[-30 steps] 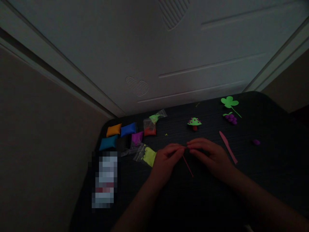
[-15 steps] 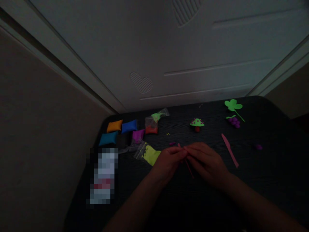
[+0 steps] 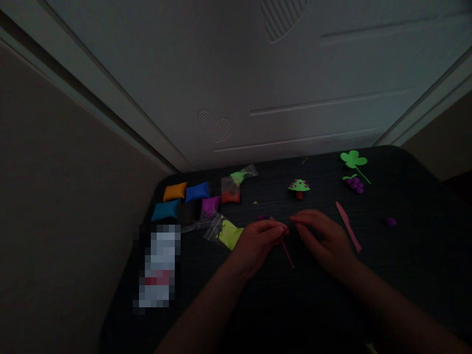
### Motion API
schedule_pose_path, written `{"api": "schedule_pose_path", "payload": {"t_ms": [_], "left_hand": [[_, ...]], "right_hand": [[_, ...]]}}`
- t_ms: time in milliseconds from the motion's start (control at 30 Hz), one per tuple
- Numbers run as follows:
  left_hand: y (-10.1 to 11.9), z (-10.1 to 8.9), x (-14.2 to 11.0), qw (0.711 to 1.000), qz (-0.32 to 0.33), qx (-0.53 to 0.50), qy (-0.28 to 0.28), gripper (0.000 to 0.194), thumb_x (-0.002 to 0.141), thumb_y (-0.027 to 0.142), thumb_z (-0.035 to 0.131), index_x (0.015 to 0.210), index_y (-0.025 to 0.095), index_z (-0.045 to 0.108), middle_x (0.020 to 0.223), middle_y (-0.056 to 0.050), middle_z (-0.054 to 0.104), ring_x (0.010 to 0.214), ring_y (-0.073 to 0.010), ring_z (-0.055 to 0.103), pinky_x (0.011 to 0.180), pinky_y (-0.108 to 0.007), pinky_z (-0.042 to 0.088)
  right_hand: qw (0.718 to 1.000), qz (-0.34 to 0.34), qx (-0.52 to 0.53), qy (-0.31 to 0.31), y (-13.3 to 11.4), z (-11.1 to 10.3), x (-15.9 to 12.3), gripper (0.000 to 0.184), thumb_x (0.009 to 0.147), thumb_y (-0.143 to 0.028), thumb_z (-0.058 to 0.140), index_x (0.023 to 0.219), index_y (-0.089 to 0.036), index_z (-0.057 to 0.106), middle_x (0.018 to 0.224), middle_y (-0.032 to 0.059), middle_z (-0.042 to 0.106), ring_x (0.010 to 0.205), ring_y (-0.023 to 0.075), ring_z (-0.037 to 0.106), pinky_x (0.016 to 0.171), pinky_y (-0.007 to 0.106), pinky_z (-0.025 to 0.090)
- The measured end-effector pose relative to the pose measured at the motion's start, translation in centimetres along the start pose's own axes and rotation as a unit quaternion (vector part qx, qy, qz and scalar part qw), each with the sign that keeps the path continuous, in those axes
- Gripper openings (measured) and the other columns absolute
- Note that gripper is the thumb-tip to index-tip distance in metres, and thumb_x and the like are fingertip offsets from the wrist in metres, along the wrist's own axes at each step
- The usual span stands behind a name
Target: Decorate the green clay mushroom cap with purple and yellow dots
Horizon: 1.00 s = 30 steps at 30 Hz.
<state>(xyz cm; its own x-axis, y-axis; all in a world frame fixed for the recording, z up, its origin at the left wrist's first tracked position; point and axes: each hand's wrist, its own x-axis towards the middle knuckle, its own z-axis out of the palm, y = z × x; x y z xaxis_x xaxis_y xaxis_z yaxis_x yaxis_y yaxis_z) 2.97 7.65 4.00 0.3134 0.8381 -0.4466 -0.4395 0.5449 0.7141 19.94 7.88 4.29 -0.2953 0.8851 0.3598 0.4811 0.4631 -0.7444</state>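
Note:
In the middle of the head view, my left hand [image 3: 258,243] is closed, its thumb and forefinger pressed together. Whatever the pinch holds is too small and dark to make out. My right hand [image 3: 324,241] is just to the right, a small gap away, with thumb and fingers apart and nothing seen between them. A thin pink stick [image 3: 288,253] lies on the table beneath my left fingers, partly covered by them. Behind that hand is a small purple piece [image 3: 262,217]. A bag of yellow clay [image 3: 229,235] is partly hidden by my left hand.
A clay mushroom [image 3: 299,188] stands beyond my hands. To the right are a pink plastic knife [image 3: 348,226], clay grapes [image 3: 354,184], a green clover [image 3: 353,159] and a purple lump [image 3: 390,221]. Several clay packets, including a blue one [image 3: 197,192], lie left on the dark table.
My right hand has parted from my left and moved slightly right, its fingers opening. My left hand keeps its pinch. The whole view has shifted slightly.

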Motion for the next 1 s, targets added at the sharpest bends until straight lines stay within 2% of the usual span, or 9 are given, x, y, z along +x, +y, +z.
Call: {"api": "schedule_pose_path", "payload": {"t_ms": [167, 333, 467, 567, 633, 733, 833, 933, 1000], "left_hand": [[-0.2, -0.2, 0.1, 1.0, 0.017, 0.002, -0.001, 0.01, 0.062, 0.016, 0.071, 0.064, 0.013, 0.062, 0.069, 0.001, 0.058, 0.068, -0.0077, 0.052, 0.071, -0.024, 0.039], [0.0, -0.1, 0.1, 0.999, 0.03, 0.019, 0.005, 0.01, 0.069, 0.021, 0.066, 0.073, 0.012, 0.065, 0.077, -0.002, 0.061, 0.073, -0.0086, 0.053, 0.073, -0.024, 0.04], [0.4, -0.5, 0.2, 0.998, 0.056, 0.022, 0.027, 0.013, 0.071, 0.025, 0.064, 0.078, 0.014, 0.065, 0.083, -0.003, 0.062, 0.078, -0.0091, 0.053, 0.076, -0.024, 0.04], [0.6, -0.8, 0.3, 0.995, 0.08, 0.038, 0.043, 0.013, 0.067, 0.025, 0.067, 0.073, 0.015, 0.063, 0.076, -0.001, 0.06, 0.074, -0.0089, 0.053, 0.074, -0.024, 0.041], [0.7, -1.0, 0.3, 0.992, 0.095, 0.065, 0.053, 0.015, 0.065, 0.027, 0.069, 0.069, 0.015, 0.061, 0.072, 0.0, 0.058, 0.071, -0.0082, 0.052, 0.071, -0.023, 0.042], [0.6, -1.2, 0.4, 0.982, 0.113, 0.138, 0.06, 0.018, 0.066, 0.032, 0.066, 0.074, 0.016, 0.061, 0.074, 0.0, 0.06, 0.071, -0.0093, 0.053, 0.072, -0.025, 0.042], [0.4, -1.1, 0.2, 0.958, 0.134, 0.248, 0.057, 0.023, 0.074, 0.037, 0.058, 0.084, 0.017, 0.064, 0.08, -0.003, 0.063, 0.073, -0.0122, 0.054, 0.073, -0.028, 0.042], [0.2, -0.7, 0.0, 0.914, 0.172, 0.364, 0.047, 0.024, 0.08, 0.037, 0.05, 0.088, 0.019, 0.065, 0.086, -0.003, 0.064, 0.08, -0.0147, 0.055, 0.076, -0.03, 0.041], [-0.1, -0.3, -0.1, 0.877, 0.208, 0.431, 0.041, 0.02, 0.081, 0.034, 0.05, 0.084, 0.02, 0.064, 0.086, -0.003, 0.063, 0.084, -0.016, 0.055, 0.08, -0.031, 0.039]], "right_hand": [[1.0, 0.004, -0.003, -0.015, -0.2, 0.1, -0.1, 0.02, 0.082, -0.017, 0.048, 0.1, -0.021, 0.058, 0.095, 0.0045, 0.061, 0.091, 0.0151, 0.056, 0.079, 0.031, 0.047], [0.999, 0.017, -0.02, -0.028, 0.0, -0.1, 0.1, 0.019, 0.084, -0.019, 0.045, 0.1, -0.021, 0.056, 0.096, 0.0045, 0.06, 0.092, 0.0145, 0.055, 0.08, 0.031, 0.046], [0.994, 0.023, -0.053, -0.087, 0.2, 0.5, 0.2, 0.018, 0.085, -0.021, 0.044, 0.098, -0.02, 0.057, 0.094, 0.0044, 0.062, 0.088, 0.0142, 0.057, 0.077, 0.031, 0.046], [0.986, 0.013, -0.092, -0.139, -0.1, 1.4, 0.2, 0.015, 0.082, -0.024, 0.05, 0.092, -0.021, 0.061, 0.088, 0.0031, 0.064, 0.082, 0.0168, 0.057, 0.076, 0.035, 0.044], [0.981, 0.011, -0.117, -0.152, -0.5, 1.7, 0.1, 0.013, 0.08, -0.027, 0.052, 0.088, -0.022, 0.062, 0.086, 0.0023, 0.064, 0.081, 0.0179, 0.058, 0.076, 0.037, 0.043], [0.979, 0.035, -0.152, -0.129, -0.5, 0.6, 0.1, 0.014, 0.082, -0.027, 0.05, 0.09, -0.023, 0.061, 0.088, 0.0012, 0.064, 0.084, 0.0167, 0.058, 0.077, 0.034, 0.044], [0.971, 0.099, -0.209, -0.059, 1.0, -1.9, -0.6, 0.019, 0.083, -0.029, 0.047, 0.096, -0.022, 0.059, 0.095, 0.0038, 0.063, 0.089, 0.0182, 0.058, 0.078, 0.034, 0.045], [0.945, 0.169, -0.279, 0.009, 3.4, -4.4, -2.1, 0.03, 0.08, -0.035, 0.048, 0.103, -0.018, 0.057, 0.103, 0.011, 0.06, 0.087, 0.024, 0.06, 0.071, 0.039, 0.047], [0.931, 0.195, -0.309, 0.017, 4.7, -5.5, -3.0, 0.031, 0.079, -0.037, 0.049, 0.1, -0.017, 0.059, 0.094, 0.0106, 0.061, 0.08, 0.0235, 0.061, 0.066, 0.037, 0.048]]}}
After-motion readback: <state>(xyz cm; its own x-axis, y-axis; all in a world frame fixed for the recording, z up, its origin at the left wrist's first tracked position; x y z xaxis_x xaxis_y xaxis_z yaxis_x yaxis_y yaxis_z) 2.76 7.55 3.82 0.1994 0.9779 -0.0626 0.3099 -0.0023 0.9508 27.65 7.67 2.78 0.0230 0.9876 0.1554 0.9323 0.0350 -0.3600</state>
